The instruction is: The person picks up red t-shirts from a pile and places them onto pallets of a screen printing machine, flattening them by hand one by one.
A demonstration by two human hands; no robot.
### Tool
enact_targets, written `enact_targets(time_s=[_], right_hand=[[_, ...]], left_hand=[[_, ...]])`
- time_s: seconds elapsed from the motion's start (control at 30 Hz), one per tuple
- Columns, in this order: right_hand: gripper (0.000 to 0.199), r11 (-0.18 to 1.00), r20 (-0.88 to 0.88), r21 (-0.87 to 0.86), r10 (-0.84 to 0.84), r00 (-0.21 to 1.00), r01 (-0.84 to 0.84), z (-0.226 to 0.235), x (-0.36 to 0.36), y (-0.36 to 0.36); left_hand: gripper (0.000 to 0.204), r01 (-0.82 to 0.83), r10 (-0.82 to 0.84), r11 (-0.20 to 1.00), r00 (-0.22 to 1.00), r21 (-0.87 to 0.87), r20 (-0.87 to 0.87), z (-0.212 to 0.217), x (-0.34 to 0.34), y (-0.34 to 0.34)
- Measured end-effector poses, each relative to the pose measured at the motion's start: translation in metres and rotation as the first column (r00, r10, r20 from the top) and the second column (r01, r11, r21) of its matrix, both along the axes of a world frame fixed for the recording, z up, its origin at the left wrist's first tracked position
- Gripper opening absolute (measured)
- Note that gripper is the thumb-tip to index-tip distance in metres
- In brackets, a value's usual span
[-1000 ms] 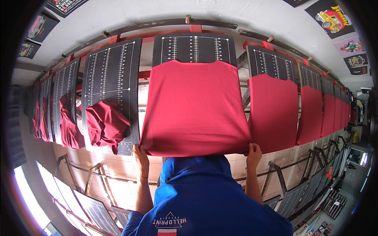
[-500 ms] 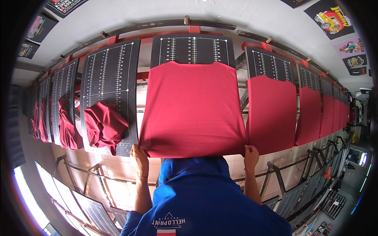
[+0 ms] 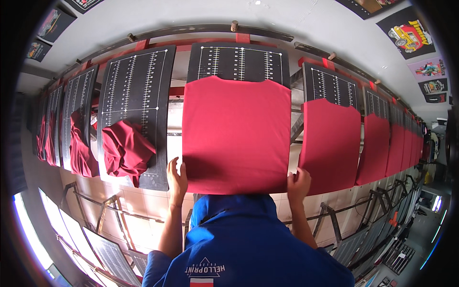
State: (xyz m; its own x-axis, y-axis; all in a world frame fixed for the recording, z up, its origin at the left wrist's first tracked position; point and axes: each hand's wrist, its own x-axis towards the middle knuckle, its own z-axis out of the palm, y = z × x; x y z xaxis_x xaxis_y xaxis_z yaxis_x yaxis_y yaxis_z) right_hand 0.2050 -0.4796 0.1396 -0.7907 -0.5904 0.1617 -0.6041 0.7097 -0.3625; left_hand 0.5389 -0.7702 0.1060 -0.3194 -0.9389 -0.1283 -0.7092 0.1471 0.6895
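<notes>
White lettering [image 3: 204, 269] sits upside down on the blue garment [image 3: 272, 244], and white numbered scales [image 3: 242, 66] line the black board [image 3: 227, 64]. Over that board's near part lies the red cloth [image 3: 236, 136], long axis along the board, scooped edge pointing away. The left hand [image 3: 177, 182] is released beside its left edge; whether the half-curled right hand [image 3: 299, 184] grips the right edge, I cannot tell.

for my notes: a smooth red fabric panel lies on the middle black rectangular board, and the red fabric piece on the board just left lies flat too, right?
Not quite: the red fabric piece on the black rectangular board just left is bunched in a crumpled heap, not flat, as the head view shows.
</notes>
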Motion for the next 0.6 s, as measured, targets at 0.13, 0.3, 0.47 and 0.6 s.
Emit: enact_targets(time_s=[0.13,0.3,0.47,0.6], right_hand=[[0.059,0.738,0.16,0.055,0.659,0.735,-0.673,0.03,0.028,-0.11],[0.067,0.523,-0.026,0.285,0.842,0.539,-0.803,0.011,-0.062,-0.234],[0.07,0.622,0.011,0.337,0.748,0.664,-0.706,0.014,-0.014,-0.273],[0.076,-0.041,0.319,0.077,0.948,-0.015,-0.996,-0.013,0.093,-0.14]], left_hand=[[0.044,0.226,-0.236,0.904,0.972,-0.364,0.018,-0.144,0.03,-0.043],[0.061,0.095,0.603,0.512,0.668,0.854,-0.436,-0.06,-0.092,-0.151],[0.042,0.038,0.444,0.727,0.736,0.685,-0.512,-0.043,-0.128,-0.208],[0.035,0.152,0.227,0.835,0.78,0.529,-0.583,-0.023,-0.148,-0.24]])
